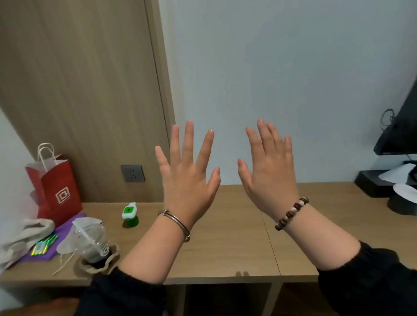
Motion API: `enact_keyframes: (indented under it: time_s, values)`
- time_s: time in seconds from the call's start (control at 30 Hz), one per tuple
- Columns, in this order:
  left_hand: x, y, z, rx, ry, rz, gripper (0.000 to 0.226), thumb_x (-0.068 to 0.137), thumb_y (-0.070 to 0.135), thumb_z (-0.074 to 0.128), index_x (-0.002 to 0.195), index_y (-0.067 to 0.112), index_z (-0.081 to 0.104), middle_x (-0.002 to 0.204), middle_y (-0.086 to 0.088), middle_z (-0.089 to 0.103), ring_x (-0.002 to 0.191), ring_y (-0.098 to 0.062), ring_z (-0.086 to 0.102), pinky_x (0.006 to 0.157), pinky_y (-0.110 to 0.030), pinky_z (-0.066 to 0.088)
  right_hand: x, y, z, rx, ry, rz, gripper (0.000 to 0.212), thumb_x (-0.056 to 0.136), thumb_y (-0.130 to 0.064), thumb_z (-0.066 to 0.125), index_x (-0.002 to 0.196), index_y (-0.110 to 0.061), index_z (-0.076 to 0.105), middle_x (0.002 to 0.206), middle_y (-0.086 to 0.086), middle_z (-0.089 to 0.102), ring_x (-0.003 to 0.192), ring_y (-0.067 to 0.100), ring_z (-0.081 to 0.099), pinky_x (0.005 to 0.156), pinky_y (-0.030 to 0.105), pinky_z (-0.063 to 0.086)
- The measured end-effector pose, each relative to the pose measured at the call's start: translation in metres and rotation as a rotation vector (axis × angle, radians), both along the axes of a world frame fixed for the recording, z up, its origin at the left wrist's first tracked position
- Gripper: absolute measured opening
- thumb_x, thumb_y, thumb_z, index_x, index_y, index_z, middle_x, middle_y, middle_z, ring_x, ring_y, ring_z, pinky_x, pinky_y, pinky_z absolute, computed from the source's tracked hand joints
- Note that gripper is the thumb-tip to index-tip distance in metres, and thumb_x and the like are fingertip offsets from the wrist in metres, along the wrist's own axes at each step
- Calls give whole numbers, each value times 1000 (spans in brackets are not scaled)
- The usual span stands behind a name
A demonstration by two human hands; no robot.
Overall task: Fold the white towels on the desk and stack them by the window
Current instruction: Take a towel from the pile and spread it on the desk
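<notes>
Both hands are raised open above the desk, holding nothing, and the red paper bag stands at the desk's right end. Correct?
No. The head view shows the red paper bag at the left end of the desk, not the right. The left hand and right hand are indeed raised open above the desk, holding nothing.

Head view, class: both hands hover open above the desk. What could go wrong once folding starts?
1. The plastic drink cup stands near the crumpled pale cloth; a reaching left hand could tip it and stain the cloth.
2. The cloth lies at the left end of the desk and might slide off.
</notes>
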State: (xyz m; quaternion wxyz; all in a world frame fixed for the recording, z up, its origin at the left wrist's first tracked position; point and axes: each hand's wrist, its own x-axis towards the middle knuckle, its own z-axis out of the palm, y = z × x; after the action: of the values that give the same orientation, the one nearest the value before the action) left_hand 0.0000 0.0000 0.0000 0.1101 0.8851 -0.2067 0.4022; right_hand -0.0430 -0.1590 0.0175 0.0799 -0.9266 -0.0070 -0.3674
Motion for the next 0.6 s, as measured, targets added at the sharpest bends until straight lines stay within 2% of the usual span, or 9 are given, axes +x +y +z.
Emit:
enact_keyframes:
  time_s: [0.2, 0.33, 0.4, 0.6]
  values:
    - [-18, 46, -35, 5, 115, 209, 70, 87, 44, 37, 150, 28, 12, 158, -11, 8, 145, -30, 1, 108, -61, 4, 19, 41, -37, 9, 96, 177, 59, 92, -34, 44, 144, -7, 33, 153, 16, 26, 143, 32, 20, 114, 55, 13]
    - [-50, 104, -75, 47, 207, 425, 73, 87, 45, 45, 150, 28, 12, 158, -11, 10, 145, -30, 3, 107, -61, 8, 20, 99, -75, -21, 226, 350, 60, 93, -38, 38, 145, -10, 31, 155, 14, 24, 144, 30, 17, 115, 53, 13]
    - [-77, 135, -90, 45, 249, 541, 75, 86, 45, 51, 149, 28, 13, 157, -11, 12, 144, -31, 6, 107, -61, 9, 11, 135, -91, -32, 281, 456, 59, 93, -38, 41, 145, -11, 32, 155, 13, 24, 144, 29, 17, 115, 53, 14]
    - [-203, 229, -105, -6, 350, 832, 69, 84, 45, 35, 148, 27, 17, 155, -11, 18, 143, -34, 16, 104, -65, 19, -66, 250, -109, -26, 308, 804, 55, 90, -33, 46, 140, -8, 42, 150, 15, 35, 141, 31, 26, 112, 55, 20]
